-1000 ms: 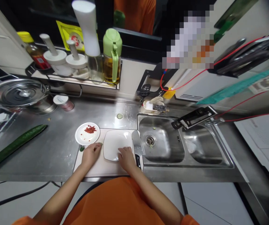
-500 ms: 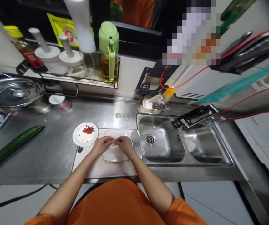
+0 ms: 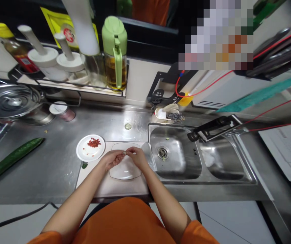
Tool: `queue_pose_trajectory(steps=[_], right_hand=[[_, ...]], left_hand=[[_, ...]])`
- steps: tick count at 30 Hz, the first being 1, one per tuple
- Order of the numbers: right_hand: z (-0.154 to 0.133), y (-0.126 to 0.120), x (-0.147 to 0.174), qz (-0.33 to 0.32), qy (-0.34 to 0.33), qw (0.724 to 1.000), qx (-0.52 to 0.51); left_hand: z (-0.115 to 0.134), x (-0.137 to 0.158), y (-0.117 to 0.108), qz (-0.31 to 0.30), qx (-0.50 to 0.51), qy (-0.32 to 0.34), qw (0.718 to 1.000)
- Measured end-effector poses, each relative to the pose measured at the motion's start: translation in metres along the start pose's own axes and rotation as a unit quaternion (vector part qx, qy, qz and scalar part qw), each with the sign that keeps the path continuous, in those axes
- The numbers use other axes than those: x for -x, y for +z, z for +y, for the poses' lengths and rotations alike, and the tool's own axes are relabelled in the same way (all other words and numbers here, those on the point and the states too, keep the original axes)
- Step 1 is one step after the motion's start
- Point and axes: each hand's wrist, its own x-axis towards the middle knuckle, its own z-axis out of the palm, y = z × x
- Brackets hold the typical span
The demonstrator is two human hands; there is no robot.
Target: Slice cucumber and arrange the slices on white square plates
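Note:
Over a clear glass plate (image 3: 125,173), my left hand (image 3: 113,159) and my right hand (image 3: 136,157) meet with fingertips nearly touching. Both pinch a small pale piece (image 3: 124,153), perhaps a thin slice, too small to name surely. The glass plate lies on a white cutting board (image 3: 91,184). Left of it, a white plate (image 3: 82,152) carries small red bits (image 3: 94,142), partly overlapping the board. A wide knife blade (image 3: 148,154) lies at the board's right, partly behind my right wrist. A dark green scrap (image 3: 84,165) sits below the white plate.
A long cucumber (image 3: 13,161) lies at the left. One pale slice (image 3: 128,126) rests on the counter behind the board. On the right is a double sink (image 3: 178,179) with a black faucet (image 3: 208,128). Bottles and jars fill a rack (image 3: 84,87) along the wall.
My left hand has turned, its palm and fingers showing more upward. Both hands stay together on the small piece. The camera view has shifted slightly.

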Motion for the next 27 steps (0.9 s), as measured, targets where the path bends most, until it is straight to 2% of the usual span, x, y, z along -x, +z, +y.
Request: queue_pose_trajectory(steps=[3,5,8,10,13,18,23,27], right_hand=[[0.008,0.000,-0.004,0.008,0.013,1.000,0.008],[0.014,0.001,-0.008,0.012,0.031,0.999,0.000],[0.023,0.003,-0.013,0.023,0.060,0.998,-0.014],[0.028,0.006,-0.016,0.034,0.077,0.996,-0.014],[0.031,0.010,-0.022,0.055,0.098,0.994,-0.012],[0.030,0.015,-0.029,0.084,0.132,0.988,0.000],[0.027,0.019,-0.031,0.094,0.141,0.985,0.029],[0.025,0.021,-0.032,0.095,0.148,0.983,0.062]], left_hand=[[0.002,-0.008,-0.001,-0.004,0.027,0.009,1.000],[0.002,-0.014,-0.001,0.016,0.018,0.025,0.999],[0.004,-0.021,0.000,0.067,-0.054,0.076,0.993],[0.005,-0.025,0.001,0.093,-0.125,0.127,0.980],[0.007,-0.031,0.003,0.122,-0.234,0.202,0.943],[0.007,-0.036,0.009,0.178,-0.363,0.303,0.863],[0.003,-0.038,0.014,0.191,-0.466,0.370,0.781],[-0.002,-0.043,0.012,0.194,-0.504,0.401,0.740]])
